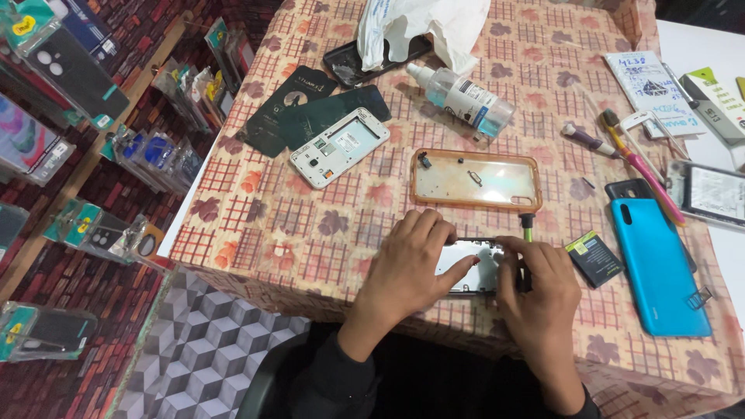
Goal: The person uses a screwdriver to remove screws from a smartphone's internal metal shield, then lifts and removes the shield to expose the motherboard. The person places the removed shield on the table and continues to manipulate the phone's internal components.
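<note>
My left hand (411, 268) rests on an opened phone body (475, 266) lying near the table's front edge, fingers pressing its left side. My right hand (539, 291) grips a small screwdriver with a green-yellow shaft (528, 227), tip down at the phone's right end. Just beyond lies a clear orange-rimmed phone case (475, 179) holding a few small parts. A small black battery (594, 258) sits right of my right hand.
On the patterned tablecloth (310, 233): a blue phone back (657, 264), a white phone frame (339, 147), dark back covers (310, 109), a spray bottle (462, 97), a white plastic bag (423, 27), pink tools (644, 171), a notepad (652, 89). Packaged phone cases (70, 70) hang left.
</note>
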A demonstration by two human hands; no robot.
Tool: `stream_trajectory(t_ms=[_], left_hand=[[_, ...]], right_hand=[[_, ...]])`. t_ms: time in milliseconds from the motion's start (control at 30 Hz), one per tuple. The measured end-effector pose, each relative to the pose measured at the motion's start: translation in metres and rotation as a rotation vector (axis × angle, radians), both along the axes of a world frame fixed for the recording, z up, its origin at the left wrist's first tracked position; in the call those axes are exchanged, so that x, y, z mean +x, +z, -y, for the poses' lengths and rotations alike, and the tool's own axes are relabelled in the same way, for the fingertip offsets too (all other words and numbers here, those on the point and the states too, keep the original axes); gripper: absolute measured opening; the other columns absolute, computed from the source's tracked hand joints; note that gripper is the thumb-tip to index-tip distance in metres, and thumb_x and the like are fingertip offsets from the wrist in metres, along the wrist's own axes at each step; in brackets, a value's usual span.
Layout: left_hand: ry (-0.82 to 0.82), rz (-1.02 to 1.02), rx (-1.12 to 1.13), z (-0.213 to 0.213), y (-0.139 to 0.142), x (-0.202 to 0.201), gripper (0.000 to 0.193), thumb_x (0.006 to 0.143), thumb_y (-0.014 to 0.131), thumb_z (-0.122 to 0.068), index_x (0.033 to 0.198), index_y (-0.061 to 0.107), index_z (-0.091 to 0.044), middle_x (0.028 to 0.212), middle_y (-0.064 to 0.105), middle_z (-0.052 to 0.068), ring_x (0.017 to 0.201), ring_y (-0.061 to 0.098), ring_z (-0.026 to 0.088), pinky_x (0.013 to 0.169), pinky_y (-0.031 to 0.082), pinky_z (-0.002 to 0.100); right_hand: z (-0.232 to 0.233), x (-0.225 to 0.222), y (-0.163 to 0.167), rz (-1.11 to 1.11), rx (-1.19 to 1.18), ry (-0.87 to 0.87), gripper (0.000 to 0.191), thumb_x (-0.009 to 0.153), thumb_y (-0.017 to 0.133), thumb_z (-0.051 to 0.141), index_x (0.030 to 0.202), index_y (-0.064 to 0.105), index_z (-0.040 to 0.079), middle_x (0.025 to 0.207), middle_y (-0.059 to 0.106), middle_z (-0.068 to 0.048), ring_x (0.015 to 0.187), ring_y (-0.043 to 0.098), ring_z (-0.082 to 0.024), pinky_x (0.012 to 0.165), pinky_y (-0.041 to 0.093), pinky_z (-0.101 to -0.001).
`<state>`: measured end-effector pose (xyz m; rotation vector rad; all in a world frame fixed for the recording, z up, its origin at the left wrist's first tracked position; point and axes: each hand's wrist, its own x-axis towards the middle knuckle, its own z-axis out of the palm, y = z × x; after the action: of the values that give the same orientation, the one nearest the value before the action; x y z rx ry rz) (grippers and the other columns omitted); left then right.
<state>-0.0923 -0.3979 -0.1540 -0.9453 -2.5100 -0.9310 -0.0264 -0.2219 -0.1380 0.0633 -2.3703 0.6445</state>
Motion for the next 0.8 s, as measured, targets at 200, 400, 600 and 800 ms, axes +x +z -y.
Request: stream_trajectory(t_ms=[200,400,600,800], left_hand=[[0.032,-0.110,0.032,-0.002,-0.005,0.002,0.042,0.100,0.064,-0.042,0.095,0.066,0.000,0.095,0.061,0.012,0.092,0.059,0.026,0.084,0.053,0.040],[0.038,-0.046,-0.011,-0.003,-0.013,-0.002,0.048,0.106,0.055,-0.046,0.094,0.067,-0.001,0.091,0.062,0.011,0.088,0.060,0.024,0.077,0.054,0.039],[0.051,-0.066,0.002,-0.001,-0.011,-0.001,0.050,0.106,0.051,-0.048,0.096,0.066,-0.001,0.093,0.062,0.011,0.089,0.060,0.025,0.076,0.054,0.040],[0.047,-0.008,0.042,0.001,-0.003,0.002,0.047,0.105,0.052,-0.048,0.095,0.067,-0.004,0.095,0.062,0.008,0.093,0.061,0.026,0.080,0.052,0.041]], right_hand=[[-0.003,-0.001,-0.002,0.009,0.057,0.003,0.019,0.088,0.071,0.001,0.107,0.073,0.006,0.097,0.071,-0.011,0.087,0.060,-0.032,0.079,0.050,-0.0437],[-0.007,0.002,0.002,0.094,-0.085,0.050,0.021,0.089,0.071,0.004,0.110,0.073,0.006,0.096,0.072,-0.009,0.082,0.061,-0.027,0.074,0.051,-0.0394],[-0.008,0.004,0.006,0.228,-0.364,0.102,0.032,0.089,0.071,0.004,0.121,0.072,0.008,0.100,0.070,-0.005,0.070,0.058,-0.012,0.057,0.046,-0.0259],[-0.012,0.004,0.000,0.254,-0.504,0.157,0.039,0.088,0.072,-0.001,0.126,0.071,0.006,0.102,0.066,-0.002,0.071,0.053,-0.004,0.054,0.039,-0.0185]])
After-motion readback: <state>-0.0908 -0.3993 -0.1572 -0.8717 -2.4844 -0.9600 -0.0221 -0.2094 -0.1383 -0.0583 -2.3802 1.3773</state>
